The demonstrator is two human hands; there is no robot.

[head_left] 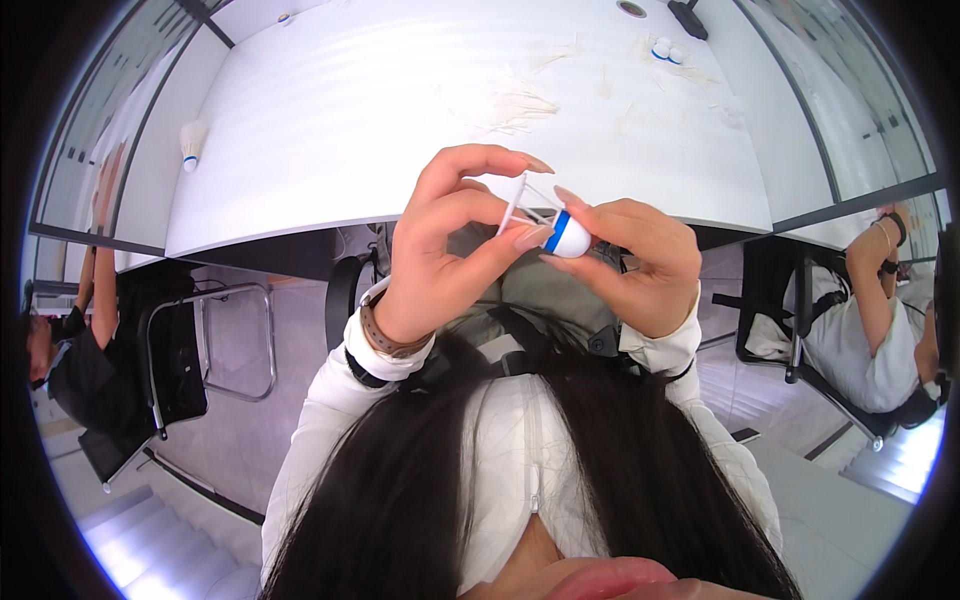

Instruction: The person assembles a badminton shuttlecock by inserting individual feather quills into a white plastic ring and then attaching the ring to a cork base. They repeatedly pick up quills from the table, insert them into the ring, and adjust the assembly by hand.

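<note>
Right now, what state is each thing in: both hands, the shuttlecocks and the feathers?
Left hand: shut on stripped shuttlecock.
Right hand: pinching its cork.
Stripped shuttlecock: held, feathers gone, bare stems.
Whole shuttlecock: upright on table, untouched.
Loose feathers: scattered on table.
Two corks: lying together on table.

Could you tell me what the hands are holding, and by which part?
A stripped shuttlecock: the right hand pinches its white cork head, the left hand grips the bare quill stems.
</note>
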